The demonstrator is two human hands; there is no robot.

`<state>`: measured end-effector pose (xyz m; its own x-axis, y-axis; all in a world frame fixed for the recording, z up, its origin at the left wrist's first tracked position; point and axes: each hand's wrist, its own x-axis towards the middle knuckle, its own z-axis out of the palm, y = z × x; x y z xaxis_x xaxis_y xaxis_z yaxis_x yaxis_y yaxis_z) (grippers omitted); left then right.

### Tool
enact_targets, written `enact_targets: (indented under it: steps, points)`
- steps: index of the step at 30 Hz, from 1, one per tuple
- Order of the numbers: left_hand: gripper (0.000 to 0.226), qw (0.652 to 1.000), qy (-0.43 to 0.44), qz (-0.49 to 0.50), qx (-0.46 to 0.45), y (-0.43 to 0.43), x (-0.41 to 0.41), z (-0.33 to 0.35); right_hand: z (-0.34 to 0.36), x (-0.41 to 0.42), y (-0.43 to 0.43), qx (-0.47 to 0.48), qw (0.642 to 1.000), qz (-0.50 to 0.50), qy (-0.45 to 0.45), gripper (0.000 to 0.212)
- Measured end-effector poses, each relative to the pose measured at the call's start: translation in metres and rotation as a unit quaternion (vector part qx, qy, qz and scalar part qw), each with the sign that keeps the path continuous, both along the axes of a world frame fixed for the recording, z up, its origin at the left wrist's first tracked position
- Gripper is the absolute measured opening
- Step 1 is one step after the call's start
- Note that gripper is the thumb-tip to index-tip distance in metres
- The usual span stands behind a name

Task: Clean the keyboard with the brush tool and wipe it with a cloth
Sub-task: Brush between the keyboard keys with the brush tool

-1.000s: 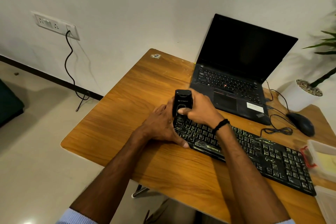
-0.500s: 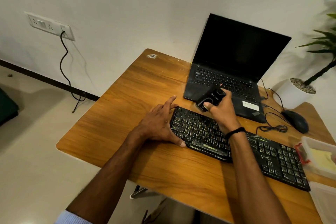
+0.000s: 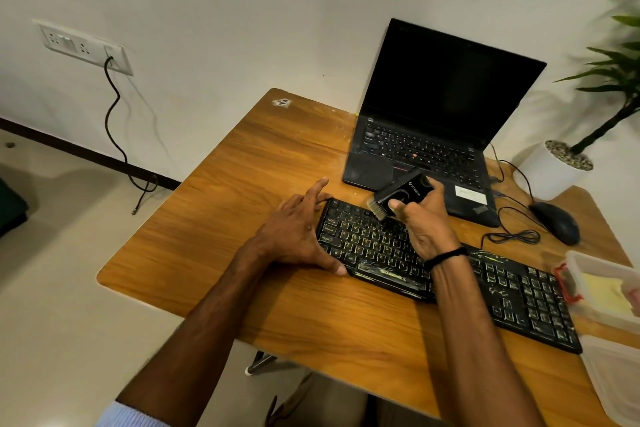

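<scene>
The right hand [image 3: 420, 218] holds the brush tool [image 3: 401, 192], fingers [image 3: 396, 206] wrapped tight round its black body. The bristles poke out just past the thumb, down at the top row of the keyboard [image 3: 512, 291] on the desk [image 3: 242, 184]. The left hand [image 3: 294, 236] rests on the keyboard's end, fingers spread apart. Brushing looks only begun. Wiping is not yet done, and neither hand holds a cloth.

Mid keys of the keyboard [image 3: 377, 246] are hidden under the right hand [image 3: 424, 222] + forearm. Key legends too blurry to read tbh. The plant [image 3: 620, 80] & plastic boxes [image 3: 611, 302] get cut off at the right edge. Back end of the brush [image 3: 403, 193] is buried under fingers.
</scene>
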<state>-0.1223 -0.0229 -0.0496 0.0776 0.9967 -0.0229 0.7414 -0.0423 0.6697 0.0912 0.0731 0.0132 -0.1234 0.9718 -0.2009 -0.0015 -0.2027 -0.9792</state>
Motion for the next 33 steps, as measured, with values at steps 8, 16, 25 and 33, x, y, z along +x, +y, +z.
enact_targets:
  steps: [8,16,25,33]
  points:
    - [0.163,1.0,-0.004,0.002,-0.003,0.001,-0.001,-0.002,-0.002,0.005,-0.005,0.091,0.983,-0.01,-0.161,0.072]
    - [0.162,1.0,-0.004,-0.002,-0.002,0.001,-0.001,-0.002,-0.006,0.001,-0.016,0.171,0.938,0.09,-0.287,0.073]
    - [0.163,1.0,-0.003,0.0,-0.006,0.0,0.0,0.0,0.004,0.009,-0.024,0.179,0.901,0.005,-0.396,0.069]
    - [0.162,1.0,0.003,-0.001,0.008,0.0,0.0,-0.003,-0.004,-0.037,-0.029,0.207,0.911,0.061,-0.351,0.072]
